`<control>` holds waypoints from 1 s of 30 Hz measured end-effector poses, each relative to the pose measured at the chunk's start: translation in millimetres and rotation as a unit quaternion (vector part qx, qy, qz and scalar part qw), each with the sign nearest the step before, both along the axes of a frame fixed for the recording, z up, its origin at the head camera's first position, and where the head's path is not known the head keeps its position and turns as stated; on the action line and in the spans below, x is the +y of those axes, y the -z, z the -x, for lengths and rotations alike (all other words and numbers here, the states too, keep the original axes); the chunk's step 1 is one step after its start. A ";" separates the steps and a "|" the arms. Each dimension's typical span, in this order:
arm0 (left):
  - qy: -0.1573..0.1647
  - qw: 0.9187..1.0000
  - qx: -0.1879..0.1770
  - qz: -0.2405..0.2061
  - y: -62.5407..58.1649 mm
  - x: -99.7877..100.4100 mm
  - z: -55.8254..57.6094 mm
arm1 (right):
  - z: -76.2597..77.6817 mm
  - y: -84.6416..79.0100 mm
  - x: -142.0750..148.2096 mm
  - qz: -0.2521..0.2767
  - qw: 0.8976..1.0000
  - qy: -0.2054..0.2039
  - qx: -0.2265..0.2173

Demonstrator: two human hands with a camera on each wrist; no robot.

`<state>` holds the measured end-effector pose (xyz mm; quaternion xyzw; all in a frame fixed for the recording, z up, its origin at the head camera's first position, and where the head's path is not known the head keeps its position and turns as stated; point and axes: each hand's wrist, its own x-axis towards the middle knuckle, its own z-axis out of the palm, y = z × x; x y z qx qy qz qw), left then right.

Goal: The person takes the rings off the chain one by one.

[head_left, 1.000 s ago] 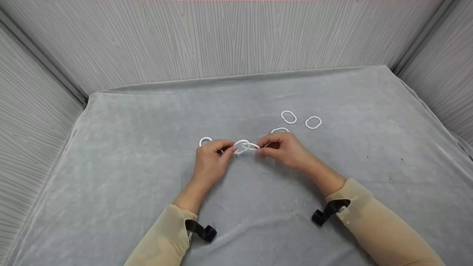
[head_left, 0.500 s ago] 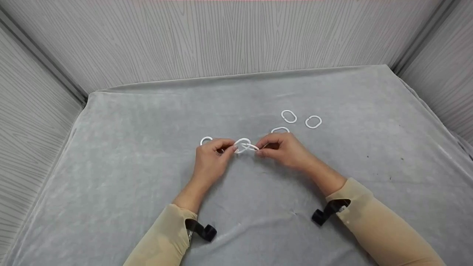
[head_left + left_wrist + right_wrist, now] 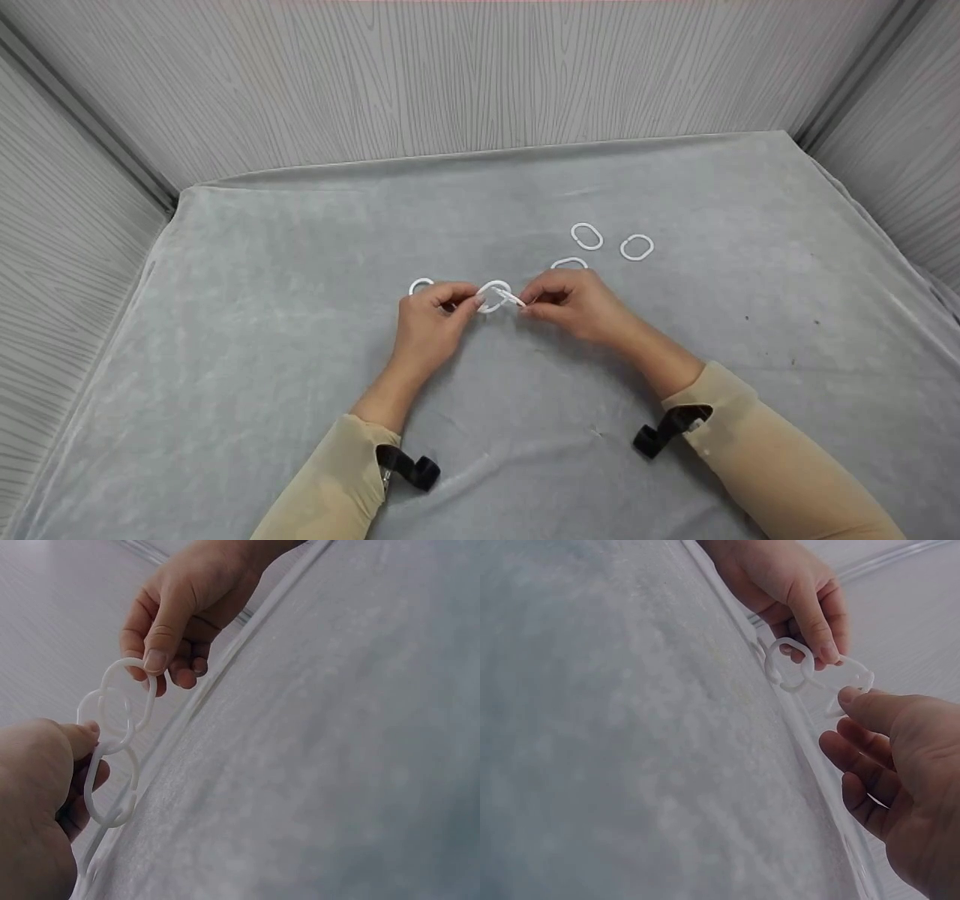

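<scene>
My left hand pinches a white oval ring, a plastic chain link, between thumb and finger. Opposite it, my right hand grips a second white ring by its near end, and the two rings are looped through each other. In the left wrist view a third white ring hangs from the left-hand ring, below the left thumb. The head view shows the arc of a white ring past the left knuckles, its lower part hidden by that hand.
Two loose white rings lie on the grey cloth beyond the right hand. Another white ring is partly covered by that hand. Wood-patterned panels stand behind and beside the table.
The ring in my right hand has turned, showing narrower and more slanted now. The arc past the left knuckles has shifted slightly right. Both hands stay almost in place.
</scene>
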<state>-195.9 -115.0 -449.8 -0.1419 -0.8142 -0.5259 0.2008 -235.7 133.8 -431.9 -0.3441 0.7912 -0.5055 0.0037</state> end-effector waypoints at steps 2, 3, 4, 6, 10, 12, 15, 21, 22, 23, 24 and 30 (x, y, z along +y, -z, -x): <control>0.001 1.000 0.001 0.000 -0.1 0.1 -0.2 | 0.2 0.2 0.3 -0.003 1.000 -0.002 0.007; 0.002 1.000 0.000 -0.001 -0.2 0.1 -0.2 | 0.3 0.1 0.4 -0.004 1.000 -0.004 0.009; 0.002 1.000 -0.002 -0.001 -0.3 0.1 -0.3 | 0.5 0.2 0.5 -0.007 1.000 -0.005 0.011; 0.002 1.000 -0.004 -0.001 -0.6 0.1 -0.3 | 1.0 0.6 0.6 -0.011 1.000 -0.007 0.016; 0.002 1.000 -0.006 -0.002 -0.7 0.0 -0.3 | 1.8 0.7 0.5 -0.019 0.999 -0.013 0.025; 0.004 1.000 -0.004 -0.003 -0.5 0.0 -0.2 | 1.8 0.5 0.5 -0.019 0.999 -0.015 0.027; 0.004 1.000 -0.001 -0.004 -0.1 0.1 0.0 | 1.8 0.3 0.3 -0.018 0.999 -0.019 0.030; 0.004 1.000 0.002 -0.009 0.0 0.2 0.0 | 2.1 1.1 -0.2 -0.019 0.999 -0.021 0.038; 0.004 1.000 0.001 -0.010 -0.3 0.2 -0.3 | 2.1 1.5 0.0 -0.020 0.999 -0.021 0.041; 0.004 1.000 0.001 -0.011 -0.5 0.2 -0.5 | 2.1 1.9 0.1 -0.020 0.999 -0.021 0.045; 0.004 1.000 0.001 -0.013 -0.8 0.2 -0.8 | 2.2 2.2 0.1 -0.021 0.998 -0.021 0.048; 0.006 1.000 -0.007 -0.022 -1.6 0.1 -1.2 | 2.7 2.6 0.5 -0.024 0.998 -0.021 0.053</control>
